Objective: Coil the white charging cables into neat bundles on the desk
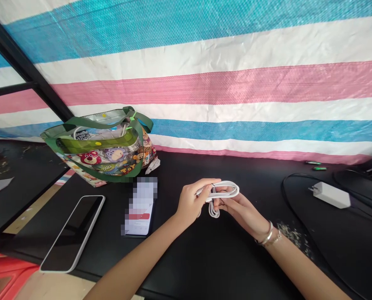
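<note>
Gathering a white cable point(226, 188) into a flat oval bundle, the left hand point(192, 201) clenches its near end, fingers wrapped over the top, while the right hand point(237, 210) cradles the bundle from below with curled fingers. Both hands grasp it just above a black tabletop point(223, 166), right of centre in the frame. As the cable lies now, most of it is in neat loops, but one small loop point(214, 211) hangs loose beneath, and no tie shows around it.

Beyond the hands, a phone with a pixelated screen point(140, 206) lies just to the left, and a white-framed phone point(71, 233) sits further out at lower left. A cartoon-printed tote bag point(98, 146) stands at upper left of the tabletop, and a white charger point(331, 194) lies well off to the right.
</note>
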`<state>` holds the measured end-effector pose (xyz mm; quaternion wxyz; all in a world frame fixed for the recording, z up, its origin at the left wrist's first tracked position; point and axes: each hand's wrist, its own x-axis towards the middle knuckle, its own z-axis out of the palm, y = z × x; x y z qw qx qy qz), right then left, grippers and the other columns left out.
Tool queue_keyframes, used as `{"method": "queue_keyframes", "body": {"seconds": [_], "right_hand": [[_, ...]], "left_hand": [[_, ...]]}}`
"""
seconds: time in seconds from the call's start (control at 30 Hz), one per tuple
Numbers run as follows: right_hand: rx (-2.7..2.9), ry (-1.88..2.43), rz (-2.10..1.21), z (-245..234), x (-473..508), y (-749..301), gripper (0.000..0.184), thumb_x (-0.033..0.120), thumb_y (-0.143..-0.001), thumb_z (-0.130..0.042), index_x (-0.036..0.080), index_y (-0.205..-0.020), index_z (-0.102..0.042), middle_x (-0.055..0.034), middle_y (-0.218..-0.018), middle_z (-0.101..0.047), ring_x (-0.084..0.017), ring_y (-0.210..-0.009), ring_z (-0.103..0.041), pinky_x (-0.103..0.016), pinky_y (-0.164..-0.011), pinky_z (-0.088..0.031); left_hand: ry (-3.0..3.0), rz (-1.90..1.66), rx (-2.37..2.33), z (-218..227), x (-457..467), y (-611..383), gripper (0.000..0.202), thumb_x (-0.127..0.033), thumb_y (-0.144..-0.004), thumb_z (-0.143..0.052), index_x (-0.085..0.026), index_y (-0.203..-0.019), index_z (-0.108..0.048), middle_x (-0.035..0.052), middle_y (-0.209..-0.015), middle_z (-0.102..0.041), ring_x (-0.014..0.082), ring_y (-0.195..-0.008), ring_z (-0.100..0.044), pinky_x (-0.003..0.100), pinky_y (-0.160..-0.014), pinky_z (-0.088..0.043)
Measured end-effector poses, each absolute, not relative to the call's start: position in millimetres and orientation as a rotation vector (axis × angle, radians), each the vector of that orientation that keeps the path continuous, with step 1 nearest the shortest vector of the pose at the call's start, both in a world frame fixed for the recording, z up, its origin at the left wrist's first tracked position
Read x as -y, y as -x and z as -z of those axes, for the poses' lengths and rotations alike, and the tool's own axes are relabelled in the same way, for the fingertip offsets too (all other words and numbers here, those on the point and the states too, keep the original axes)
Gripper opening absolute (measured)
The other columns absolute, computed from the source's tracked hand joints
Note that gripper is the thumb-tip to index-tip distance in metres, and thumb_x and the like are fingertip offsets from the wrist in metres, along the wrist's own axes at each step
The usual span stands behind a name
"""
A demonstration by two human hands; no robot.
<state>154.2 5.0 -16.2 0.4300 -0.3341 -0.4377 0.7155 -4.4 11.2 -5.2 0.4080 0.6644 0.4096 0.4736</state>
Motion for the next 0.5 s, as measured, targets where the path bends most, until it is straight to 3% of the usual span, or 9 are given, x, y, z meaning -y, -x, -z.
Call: {"method": "queue_keyframes", "body": {"seconds": [0.23, 0.5], "right_hand": [[1.144, 0.878, -1.573, 11.5, 1.8, -145.2, 0.033, 0.051, -0.074, -0.071, 0.022, -0.083, -0.058, 0.0010, -0.070, -0.065, -0.014, -0.065, -0.062, -0.030, -0.069, -0.052], [1.191, 0.930, -1.468, 15.5, 7.2, -139.3, 0.036, 0.050, -0.075, -0.071, 0.025, -0.097, -0.055, 0.0026, -0.068, -0.067, -0.015, -0.065, -0.064, -0.031, -0.070, -0.055]], "left_hand": [[-1.821, -1.251, -1.196, 4.9, -7.6, 5.4, 0.029, -0.024, -0.091, -0.043, -0.023, -0.102, -0.071, 0.0007, -0.101, -0.075, 0.0158, -0.083, -0.069, 0.022, -0.075, -0.052], [-1.902, -1.316, -1.196, 9.3, -8.1, 5.5, 0.027, -0.019, -0.090, -0.046, -0.023, -0.101, -0.070, -0.0003, -0.095, -0.076, 0.0133, -0.074, -0.069, 0.019, -0.067, -0.051]]}}
